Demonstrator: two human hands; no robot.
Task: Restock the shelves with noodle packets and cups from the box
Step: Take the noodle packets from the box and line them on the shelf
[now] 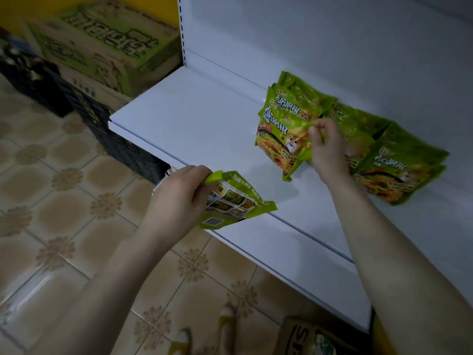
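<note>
My right grip (pixel 325 147) pinches the crinkly top seam of the front packet (pixel 284 142) in a leaning green row (pixel 399 160) at 2 o'clock on the smooth white shelf (pixel 192 119); I'd hold it upright while my left grip (pixel 176 198), at 7 o'clock, clutching a glossy spare packet (pixel 230 201), sets that one flat against it.

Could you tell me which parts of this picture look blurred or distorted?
Head view: cartons at top left are blurred, the left hand and its packet sharper; head view's wide angle bows the shelf edge; floor tiles show glare.
</note>
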